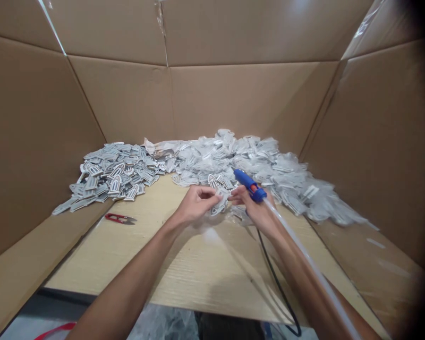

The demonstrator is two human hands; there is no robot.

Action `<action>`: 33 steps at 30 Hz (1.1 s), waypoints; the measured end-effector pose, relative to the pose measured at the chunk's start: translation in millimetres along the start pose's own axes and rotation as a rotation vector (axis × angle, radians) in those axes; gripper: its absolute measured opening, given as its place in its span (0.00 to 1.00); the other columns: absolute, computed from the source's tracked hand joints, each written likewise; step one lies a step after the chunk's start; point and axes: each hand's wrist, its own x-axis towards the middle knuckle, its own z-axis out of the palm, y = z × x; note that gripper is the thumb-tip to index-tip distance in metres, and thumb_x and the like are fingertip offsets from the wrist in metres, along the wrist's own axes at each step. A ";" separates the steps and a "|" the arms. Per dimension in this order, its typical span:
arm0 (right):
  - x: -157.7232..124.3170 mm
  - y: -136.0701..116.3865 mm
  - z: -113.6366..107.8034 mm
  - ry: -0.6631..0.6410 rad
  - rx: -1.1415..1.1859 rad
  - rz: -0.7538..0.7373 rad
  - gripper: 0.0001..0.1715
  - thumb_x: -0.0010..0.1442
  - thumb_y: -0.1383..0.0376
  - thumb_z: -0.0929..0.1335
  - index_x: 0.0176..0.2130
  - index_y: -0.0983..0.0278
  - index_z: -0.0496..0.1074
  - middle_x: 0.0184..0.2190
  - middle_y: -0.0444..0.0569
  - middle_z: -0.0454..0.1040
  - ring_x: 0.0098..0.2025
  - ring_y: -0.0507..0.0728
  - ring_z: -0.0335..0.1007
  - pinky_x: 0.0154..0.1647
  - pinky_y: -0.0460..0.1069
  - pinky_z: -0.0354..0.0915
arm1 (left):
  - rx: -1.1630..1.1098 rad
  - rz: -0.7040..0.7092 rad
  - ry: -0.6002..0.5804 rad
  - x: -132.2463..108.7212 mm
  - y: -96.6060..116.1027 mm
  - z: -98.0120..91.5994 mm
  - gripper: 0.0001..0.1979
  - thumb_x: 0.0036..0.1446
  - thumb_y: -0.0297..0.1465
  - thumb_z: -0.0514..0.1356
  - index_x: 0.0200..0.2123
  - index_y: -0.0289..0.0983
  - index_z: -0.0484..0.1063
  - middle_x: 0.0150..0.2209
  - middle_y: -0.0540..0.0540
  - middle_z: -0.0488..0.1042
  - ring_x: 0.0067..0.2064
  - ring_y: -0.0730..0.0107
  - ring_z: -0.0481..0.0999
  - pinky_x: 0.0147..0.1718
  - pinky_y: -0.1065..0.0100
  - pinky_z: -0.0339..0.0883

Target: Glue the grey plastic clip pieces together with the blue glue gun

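A small gray tag (219, 202) is sitting between the two hands, above the table (184, 255). The left hand (197, 204) is pinching it between thumb and fingers. The right hand (257, 210) is gripping a blue glue gun (246, 179), whose nozzle is pointing forward, away from the person; its fingertips are reaching close to the tag, though whether they are touching it I cannot tell. A long pale glue stick (297, 245) is trailing back from the gun over the right forearm, and a black cord (274, 271) is curving down beside that arm. Scraps of clear plastic (238, 214) are lying just beneath the right hand. Beyond both hands, a heap of plastic-wrapped tags (230, 153) is spreading rightward. Farther left of the left hand, loose tags (109, 170) are piling up, with red snips (118, 217) lying nearer the person. Cardboard walls (255, 99) are surrounding everything.
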 end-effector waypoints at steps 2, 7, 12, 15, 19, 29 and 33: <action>3.3 0.1 2.5 -0.083 0.185 0.086 0.33 0.59 0.34 0.66 0.36 0.60 0.75 0.37 0.54 0.82 0.40 0.63 0.81 0.38 0.53 0.75 | -0.010 -0.015 -0.094 -2.2 0.9 2.5 0.14 0.55 0.41 0.66 0.30 0.33 0.79 0.26 0.47 0.72 0.27 0.74 0.65 0.26 0.71 0.56; 5.9 -6.6 5.1 -0.123 0.571 0.098 0.32 0.53 0.35 0.72 0.29 0.59 0.66 0.38 0.53 0.82 0.42 0.63 0.82 0.38 0.54 0.77 | 0.041 -0.064 -0.249 -5.9 0.0 5.1 0.16 0.57 0.40 0.64 0.24 0.34 0.75 0.23 0.49 0.65 0.25 0.76 0.59 0.23 0.71 0.51; 4.4 -10.3 -1.2 -0.134 0.551 0.127 0.34 0.52 0.33 0.71 0.29 0.60 0.65 0.30 0.50 0.79 0.30 0.57 0.79 0.25 0.48 0.70 | 0.087 -0.052 -0.182 -3.0 -3.9 1.2 0.16 0.58 0.39 0.63 0.22 0.35 0.72 0.23 0.50 0.62 0.25 0.75 0.57 0.22 0.71 0.49; 3.6 -5.9 -2.8 -0.173 0.348 0.182 0.35 0.56 0.33 0.68 0.27 0.61 0.69 0.21 0.47 0.75 0.21 0.53 0.71 0.22 0.47 0.66 | 0.086 -0.023 -0.140 -2.0 -3.5 0.4 0.16 0.58 0.40 0.63 0.24 0.35 0.75 0.24 0.48 0.66 0.26 0.74 0.60 0.23 0.72 0.52; 2.9 0.3 1.2 -0.130 0.197 0.184 0.34 0.58 0.34 0.67 0.26 0.61 0.72 0.23 0.49 0.77 0.27 0.57 0.76 0.29 0.49 0.71 | 0.058 -0.051 -0.179 -4.3 -0.2 2.5 0.15 0.57 0.41 0.64 0.28 0.34 0.79 0.26 0.47 0.69 0.26 0.74 0.63 0.23 0.72 0.54; 4.2 -10.0 -0.1 -0.133 0.609 0.239 0.32 0.51 0.36 0.74 0.27 0.61 0.68 0.29 0.49 0.78 0.27 0.55 0.77 0.25 0.48 0.71 | 0.111 -0.104 -0.260 -5.8 -3.7 1.0 0.17 0.58 0.42 0.63 0.24 0.35 0.73 0.22 0.50 0.64 0.24 0.75 0.58 0.23 0.70 0.49; 3.3 -4.0 -2.2 -0.151 0.330 0.241 0.33 0.56 0.35 0.70 0.25 0.61 0.69 0.19 0.45 0.72 0.19 0.52 0.65 0.18 0.47 0.61 | 0.104 -0.086 -0.197 -3.4 -3.2 -0.3 0.16 0.60 0.41 0.62 0.27 0.35 0.76 0.26 0.48 0.67 0.27 0.73 0.62 0.25 0.71 0.53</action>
